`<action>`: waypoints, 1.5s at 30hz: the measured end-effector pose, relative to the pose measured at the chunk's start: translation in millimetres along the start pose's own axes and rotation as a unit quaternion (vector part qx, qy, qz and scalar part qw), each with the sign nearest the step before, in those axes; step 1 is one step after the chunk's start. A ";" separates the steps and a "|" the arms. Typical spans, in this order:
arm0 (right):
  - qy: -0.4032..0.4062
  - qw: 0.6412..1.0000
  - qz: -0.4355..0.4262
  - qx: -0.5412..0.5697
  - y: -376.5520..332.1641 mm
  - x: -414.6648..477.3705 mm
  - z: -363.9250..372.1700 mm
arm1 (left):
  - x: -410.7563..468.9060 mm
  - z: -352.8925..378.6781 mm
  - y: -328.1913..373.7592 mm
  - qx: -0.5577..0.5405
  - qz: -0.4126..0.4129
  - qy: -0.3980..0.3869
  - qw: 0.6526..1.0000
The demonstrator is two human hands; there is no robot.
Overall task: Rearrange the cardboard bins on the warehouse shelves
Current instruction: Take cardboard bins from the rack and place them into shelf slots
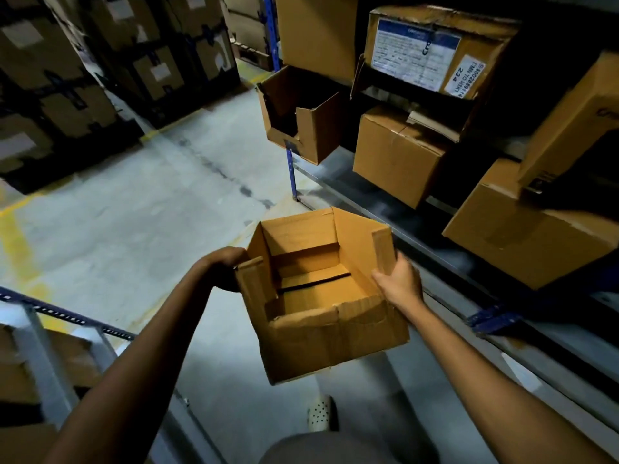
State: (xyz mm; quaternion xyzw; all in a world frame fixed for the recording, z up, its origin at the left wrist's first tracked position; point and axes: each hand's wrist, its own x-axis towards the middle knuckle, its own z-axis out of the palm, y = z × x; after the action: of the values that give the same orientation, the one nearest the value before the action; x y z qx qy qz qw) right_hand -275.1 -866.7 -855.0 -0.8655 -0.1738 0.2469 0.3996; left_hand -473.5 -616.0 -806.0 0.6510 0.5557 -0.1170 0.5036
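Cardboard fills both grips: the left hand (222, 267) curls round the left wall of the open-topped bin (335, 343), and the right hand (398, 283) clasps its right wall beside an upright flap. The bin hangs tilted in the aisle above the grey floor (134, 212), its low, torn front nearest the person. Just right of it runs the metal shelf (549, 349), carrying a large closed carton (529, 242). Farther along sit a smaller closed carton (395, 155) and a cut-front bin (311, 128) that overhangs the shelf edge. A labelled carton (418, 51) stands one level higher. Stacked cartons (67, 78) line the far left.
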 end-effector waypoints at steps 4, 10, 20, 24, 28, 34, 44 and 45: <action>0.183 0.980 0.035 -0.062 -7.2 7.5 1.5 | -8.2 3.3 2.3 -0.205 -0.025 -0.016 0.978; 0.187 0.980 0.056 -0.043 -15.7 11.8 -3.7 | -15.0 59.2 -7.5 -0.126 0.147 0.136 0.972; 0.168 0.981 -0.033 -0.088 -74.2 20.2 -12.1 | -28.8 40.7 9.9 0.027 0.164 0.413 0.895; 0.161 0.983 -0.092 -0.012 -118.8 22.7 -18.2 | -46.9 -4.4 42.5 0.024 0.201 0.465 0.862; 0.201 0.967 -0.154 0.002 -182.5 22.2 -42.0 | -88.1 -57.7 88.7 0.013 0.256 0.523 0.813; 0.247 0.927 -0.270 0.087 -296.5 6.5 -90.8 | -181.9 -135.1 150.8 -0.033 0.354 0.597 0.719; 0.291 0.840 -0.411 0.203 -433.9 -38.3 -183.8 | -313.3 -214.1 222.7 -0.058 0.443 0.698 0.559; 0.305 0.831 -0.421 0.199 -442.9 -46.2 -194.7 | -324.2 -218.4 229.1 -0.066 0.453 0.704 0.543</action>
State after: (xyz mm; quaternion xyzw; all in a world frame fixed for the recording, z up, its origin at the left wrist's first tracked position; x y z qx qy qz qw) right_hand -248.3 -733.0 -388.5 -0.6414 -0.3382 -0.1923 0.6612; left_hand -484.8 -612.2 -353.1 0.6544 0.3688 0.6597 -0.0223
